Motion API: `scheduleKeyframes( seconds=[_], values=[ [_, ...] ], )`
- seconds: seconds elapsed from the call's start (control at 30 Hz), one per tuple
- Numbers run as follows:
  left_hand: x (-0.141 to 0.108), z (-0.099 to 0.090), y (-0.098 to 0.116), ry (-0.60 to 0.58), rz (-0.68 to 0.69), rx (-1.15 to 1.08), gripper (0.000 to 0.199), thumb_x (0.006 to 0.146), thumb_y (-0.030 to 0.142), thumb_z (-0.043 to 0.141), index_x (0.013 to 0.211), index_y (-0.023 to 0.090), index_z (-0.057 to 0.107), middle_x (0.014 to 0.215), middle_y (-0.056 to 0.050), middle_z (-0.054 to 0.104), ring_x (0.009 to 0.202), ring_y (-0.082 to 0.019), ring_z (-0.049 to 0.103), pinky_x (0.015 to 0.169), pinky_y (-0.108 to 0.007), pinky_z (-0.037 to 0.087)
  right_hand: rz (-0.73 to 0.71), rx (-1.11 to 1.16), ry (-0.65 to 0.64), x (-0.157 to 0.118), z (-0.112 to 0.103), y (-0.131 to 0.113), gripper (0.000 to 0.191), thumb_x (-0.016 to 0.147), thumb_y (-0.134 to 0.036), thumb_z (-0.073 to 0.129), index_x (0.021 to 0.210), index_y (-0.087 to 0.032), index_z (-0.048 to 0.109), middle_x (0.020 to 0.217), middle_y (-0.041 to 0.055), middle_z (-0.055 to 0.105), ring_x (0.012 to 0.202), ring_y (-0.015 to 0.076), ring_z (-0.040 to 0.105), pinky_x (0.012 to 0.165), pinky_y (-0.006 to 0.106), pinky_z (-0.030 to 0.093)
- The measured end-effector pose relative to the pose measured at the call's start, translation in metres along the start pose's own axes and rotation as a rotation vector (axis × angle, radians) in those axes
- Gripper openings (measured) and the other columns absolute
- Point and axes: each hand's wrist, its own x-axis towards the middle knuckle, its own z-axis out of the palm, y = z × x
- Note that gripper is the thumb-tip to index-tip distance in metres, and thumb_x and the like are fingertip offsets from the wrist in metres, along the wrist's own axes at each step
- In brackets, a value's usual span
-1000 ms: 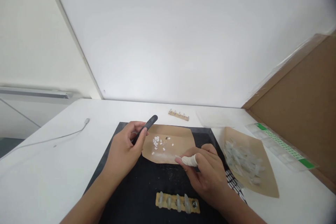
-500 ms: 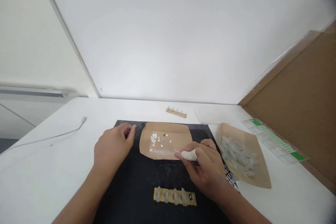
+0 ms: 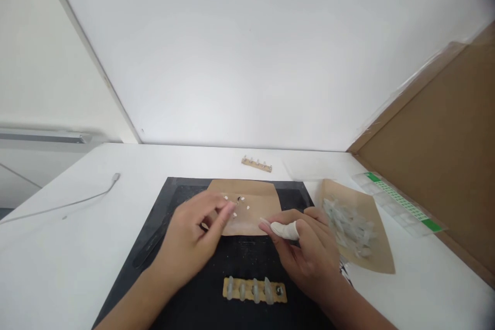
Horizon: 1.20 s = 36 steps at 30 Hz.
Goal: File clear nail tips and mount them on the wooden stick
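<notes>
My left hand (image 3: pixel 197 229) is over the left part of a brown paper sheet (image 3: pixel 255 189), thumb and index fingertip together; whatever is in the pinch is hidden. Close by on the paper lie several small white bits (image 3: pixel 235 214) and one dark speck. My right hand (image 3: pixel 307 247) wears a white finger cot (image 3: pixel 285 230) on the index finger. It pinches a small clear nail tip (image 3: pixel 264 220) at the sheet's right front edge. Nearer me, a wooden strip (image 3: pixel 240 296) carries several translucent nail tips in a row. A slim dark tool (image 3: pixel 149 247) lies on the black mat left of my left hand.
Under the paper is the black mat (image 3: pixel 216 268). At right, another brown sheet (image 3: pixel 382 263) bears a heap of translucent nail tips (image 3: pixel 350 227), beside a clear case with a green label (image 3: pixel 402 201). A second strip (image 3: pixel 257 164) sits behind; a cable (image 3: pixel 93 197) lies left.
My left hand has moved right, from the mat's far left onto the paper, leaving the slim dark tool on the mat. My right hand keeps its pinch on the nail tip, almost still.
</notes>
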Motion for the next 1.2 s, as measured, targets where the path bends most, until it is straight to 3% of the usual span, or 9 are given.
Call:
scheduleKeyframes(
  seconds=[0.17, 0.5, 0.73, 0.87, 1.03, 1.2],
  values=[
    [-0.014, 0.024, 0.022, -0.039, -0.053, -0.342, 0.017, 0.099, 0.027, 0.062, 0.106, 0.025, 0.078, 0.109, -0.005, 0.074, 0.09, -0.016, 0.072, 0.061, -0.02, 0.057, -0.016, 0.025, 0.003, -0.003, 0.003, -0.002, 0.027, 0.092, -0.01, 0.075, 0.08, -0.018, 0.053, 0.08, -0.001, 0.075, 0.065, 0.0116, 0.068, 0.071, 0.034, 0.036],
    [-0.017, 0.029, 0.025, -0.084, -0.32, -0.578, 0.013, 0.089, 0.033, 0.076, 0.097, 0.026, 0.083, 0.104, -0.005, 0.08, 0.074, -0.015, 0.074, 0.054, -0.017, 0.057, -0.12, 0.022, -0.067, -0.006, -0.002, -0.003, 0.025, 0.092, -0.003, 0.066, 0.076, -0.017, 0.053, 0.088, 0.0022, 0.077, 0.069, 0.0131, 0.067, 0.067, 0.036, 0.03],
    [-0.015, 0.03, 0.025, -0.083, -0.483, -0.801, 0.014, 0.078, 0.03, 0.087, 0.089, 0.022, 0.084, 0.088, -0.005, 0.083, 0.077, -0.019, 0.08, 0.073, -0.023, 0.065, -0.205, 0.06, -0.182, -0.002, -0.009, 0.003, 0.021, 0.1, -0.008, 0.055, 0.084, -0.02, 0.059, 0.098, 0.0006, 0.079, 0.068, 0.0108, 0.066, 0.065, 0.036, 0.029],
    [-0.014, 0.031, 0.023, -0.11, -0.518, -0.825, 0.026, 0.078, 0.031, 0.087, 0.098, 0.018, 0.08, 0.082, -0.005, 0.082, 0.072, -0.019, 0.079, 0.068, -0.024, 0.065, -0.201, 0.074, -0.218, -0.004, -0.012, 0.006, 0.025, 0.096, -0.008, 0.063, 0.077, -0.019, 0.05, 0.097, 0.0002, 0.079, 0.066, 0.0109, 0.064, 0.065, 0.037, 0.027],
    [-0.016, 0.033, 0.019, -0.159, -0.54, -0.78, 0.032, 0.079, 0.035, 0.086, 0.102, 0.016, 0.075, 0.08, -0.006, 0.08, 0.07, -0.017, 0.075, 0.064, -0.024, 0.06, -0.161, 0.109, -0.243, -0.005, -0.011, 0.006, 0.033, 0.087, -0.007, 0.076, 0.078, -0.02, 0.048, 0.081, -0.0068, 0.075, 0.061, 0.0099, 0.062, 0.066, 0.036, 0.028],
    [-0.017, 0.033, 0.02, -0.202, -0.522, -0.722, 0.033, 0.08, 0.038, 0.085, 0.103, 0.017, 0.077, 0.08, -0.005, 0.079, 0.065, -0.013, 0.069, 0.058, -0.021, 0.052, -0.052, 0.153, -0.125, -0.006, -0.005, 0.007, 0.036, 0.081, -0.019, 0.087, 0.09, -0.021, 0.053, 0.08, -0.0047, 0.075, 0.065, 0.013, 0.068, 0.069, 0.035, 0.034]
  ],
)
